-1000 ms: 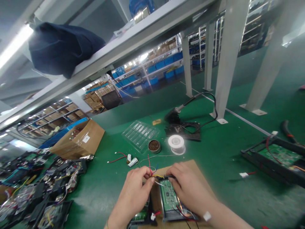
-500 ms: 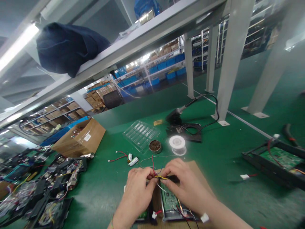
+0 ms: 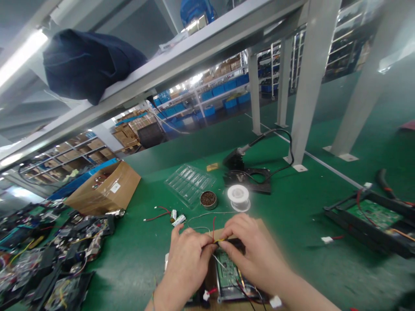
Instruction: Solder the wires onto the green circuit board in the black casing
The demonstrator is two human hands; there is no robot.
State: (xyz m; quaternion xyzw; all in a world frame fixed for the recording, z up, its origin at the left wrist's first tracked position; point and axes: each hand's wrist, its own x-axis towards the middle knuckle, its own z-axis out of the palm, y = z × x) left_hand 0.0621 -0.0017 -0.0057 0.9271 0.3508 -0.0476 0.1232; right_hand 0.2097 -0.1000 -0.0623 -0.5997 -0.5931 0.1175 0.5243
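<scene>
My left hand is curled, thumb and fingertips pressed together on a thin bundle of red and yellow wires. My right hand meets it from the other side, fingers pinching the same wires right beside a small black connector. Both hands sit just above a green circuit board in a dark frame, which lies on a brown cardboard sheet on the green bench.

Just beyond my hands a loose grey wire curls on the bench. Past it stand a round tin of brown material and, just beside it, a white spool of solder wire. A clear plastic blister tray lies behind the tin. A black soldering iron stand with its cable sits behind the spool. To my left is an open cardboard box, with a heap of dark electronic parts nearer me. Well off to my right lies another green board in a black frame.
</scene>
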